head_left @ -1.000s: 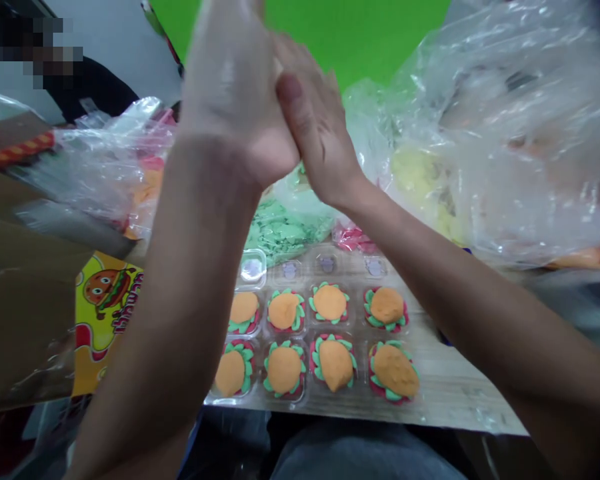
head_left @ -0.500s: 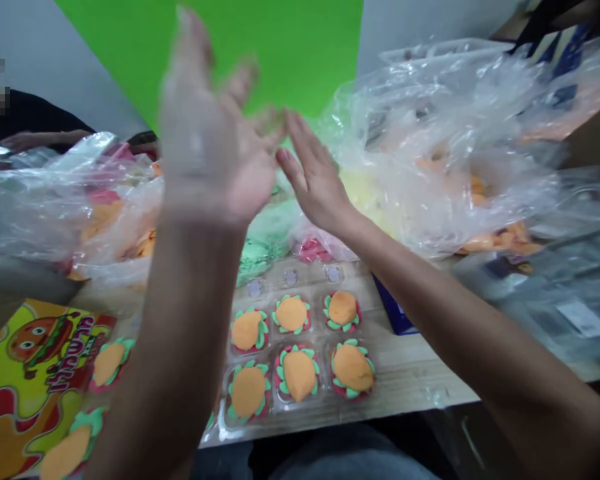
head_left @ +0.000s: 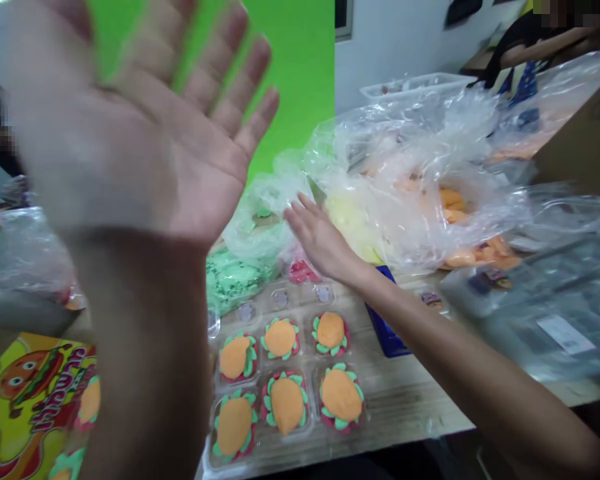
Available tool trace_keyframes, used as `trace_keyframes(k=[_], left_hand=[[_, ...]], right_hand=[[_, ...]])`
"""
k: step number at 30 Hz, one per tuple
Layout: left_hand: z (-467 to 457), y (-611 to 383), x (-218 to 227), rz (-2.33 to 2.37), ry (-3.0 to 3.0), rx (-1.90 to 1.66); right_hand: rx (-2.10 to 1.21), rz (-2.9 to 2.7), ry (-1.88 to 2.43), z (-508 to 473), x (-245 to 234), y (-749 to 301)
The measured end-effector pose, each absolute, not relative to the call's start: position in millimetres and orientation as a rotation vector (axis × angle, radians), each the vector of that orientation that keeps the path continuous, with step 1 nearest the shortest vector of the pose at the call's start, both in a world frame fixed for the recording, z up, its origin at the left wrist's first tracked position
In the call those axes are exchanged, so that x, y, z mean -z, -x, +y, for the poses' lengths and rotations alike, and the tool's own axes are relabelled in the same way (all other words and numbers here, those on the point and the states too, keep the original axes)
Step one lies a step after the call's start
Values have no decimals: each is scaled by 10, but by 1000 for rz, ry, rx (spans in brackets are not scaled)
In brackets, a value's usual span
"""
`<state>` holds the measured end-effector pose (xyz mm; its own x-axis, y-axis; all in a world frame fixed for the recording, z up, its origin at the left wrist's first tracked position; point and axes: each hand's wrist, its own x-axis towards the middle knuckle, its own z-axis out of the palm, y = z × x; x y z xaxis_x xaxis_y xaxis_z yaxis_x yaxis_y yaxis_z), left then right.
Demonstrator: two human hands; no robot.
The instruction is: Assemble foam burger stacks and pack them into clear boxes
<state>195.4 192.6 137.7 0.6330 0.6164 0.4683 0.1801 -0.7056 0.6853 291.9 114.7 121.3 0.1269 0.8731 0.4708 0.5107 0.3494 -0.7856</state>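
Note:
My left hand (head_left: 150, 133) is raised close to the camera, palm showing, fingers spread and holding nothing. Further off, my right hand (head_left: 320, 237) is stretched out flat with nothing in it, above a pink-filled bag (head_left: 303, 270) and near pale yellow pieces (head_left: 353, 220) in clear plastic. Below the hands lies a clear plastic tray (head_left: 307, 430) with burger-shaped sweets in its compartments. One sweet (head_left: 341, 395) has an orange top over green, leaf-like edging and a red layer. My left forearm hides part of the table left of the tray.
A bag of green pieces (head_left: 237, 277) lies behind the tray. Large clear bags (head_left: 405, 180) with orange pieces fill the back right. Stacked clear trays (head_left: 545, 313) stand at right, a blue box (head_left: 387, 320) nearer. A burger-printed card (head_left: 25, 400) lies at left. Another person (head_left: 525, 47) is at back right.
My hands, close to each other before, are now apart. The left hand has moved left and nearer the camera with its fingers spread; the right is lower in view. The view has shifted.

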Motion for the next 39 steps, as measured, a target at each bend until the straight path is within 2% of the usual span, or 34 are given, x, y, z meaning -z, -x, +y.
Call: trace_keyframes(k=[5, 8, 11, 15, 18, 20, 26, 31, 39], left_hand=[[1552, -1792, -831, 670, -2629, -601], [1485, -1735, -580, 729, -2796, -342], [1506, -1766, -322, 760, -2832, -217], [1540, -1915, 7, 884, -2804, -195], [1554, -2006, 118, 970, -2723, -225], [1562, -2027, 115, 1004, -2642, -261], [1504, -1975, 25, 1163, -2204, -355], [1338, -1936, 48, 1209, -1872, -204], [1317, -1983, -45, 1358, -1786, -88]], right_hand=[[-755, -1121, 1144, 821, -1676, -3235], [-587, -810, 915, 411, -1849, -3457], [-398, -842, 966, -113, -1494, -3420], [-560, -1179, 1630, -721, -467, -3102], [-416, -1344, 1736, -987, 177, -2897], [-476, -1343, 1773, -1066, 395, -2801], [-684, -1265, 1786, -1027, 416, -2703], [-761, -1225, 1799, -976, 398, -2758], [-753, -1209, 1834, -933, 390, -2780]])
